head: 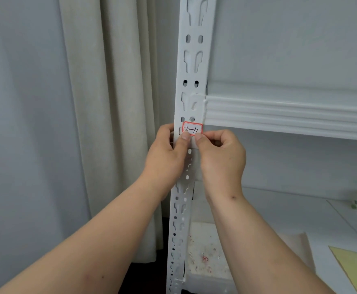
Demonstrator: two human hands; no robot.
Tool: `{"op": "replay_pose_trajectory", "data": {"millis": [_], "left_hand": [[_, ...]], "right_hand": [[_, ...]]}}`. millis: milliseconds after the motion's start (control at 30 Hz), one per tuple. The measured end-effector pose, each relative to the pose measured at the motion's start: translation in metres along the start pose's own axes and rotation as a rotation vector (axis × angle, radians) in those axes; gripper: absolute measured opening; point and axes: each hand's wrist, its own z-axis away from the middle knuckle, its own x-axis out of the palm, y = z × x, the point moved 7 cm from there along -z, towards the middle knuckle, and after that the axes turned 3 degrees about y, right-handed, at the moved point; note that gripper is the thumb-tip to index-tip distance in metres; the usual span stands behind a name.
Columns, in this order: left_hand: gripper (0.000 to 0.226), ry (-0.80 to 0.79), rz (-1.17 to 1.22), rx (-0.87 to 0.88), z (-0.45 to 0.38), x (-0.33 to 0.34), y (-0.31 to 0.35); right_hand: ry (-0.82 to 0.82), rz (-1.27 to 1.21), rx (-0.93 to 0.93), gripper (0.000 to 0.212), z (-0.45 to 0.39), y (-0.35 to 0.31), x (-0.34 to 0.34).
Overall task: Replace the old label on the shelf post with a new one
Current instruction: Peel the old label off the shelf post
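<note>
We see the shelf post running upright through the middle, with the label on its face just below the shelf beam, which extends toward 3 o'clock. Our left hand sits at the label's 8 o'clock, our right hand at its 4 o'clock, thumbs touching its lower edge. The curtain hangs behind at 9 o'clock.

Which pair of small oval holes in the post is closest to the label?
The pair directly above the red-bordered label, level with the shelf beam; the other pairs sit higher up the post.

White shelf post bearing red-bordered label
</note>
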Motion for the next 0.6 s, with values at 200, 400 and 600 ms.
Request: {"op": "replay_pose_trajectory", "data": {"millis": [200,400,600], "left_hand": [[0.015,-0.004,-0.042,0.005,-0.0006,0.0001,0.0019],[0.021,0.002,-0.049,0.016,-0.0001,0.0002,0.0013],[0.023,-0.021,-0.077,0.02,-0.0023,-0.0021,-0.0008]], "right_hand": [[-0.023,0.05,-0.016,0.009,-0.0035,-0.0002,-0.0022],[-0.053,0.169,-0.075,0.014,-0.004,-0.0047,0.0004],[-0.098,0.21,-0.095,0.017,-0.0048,-0.0063,0.0012]]}}
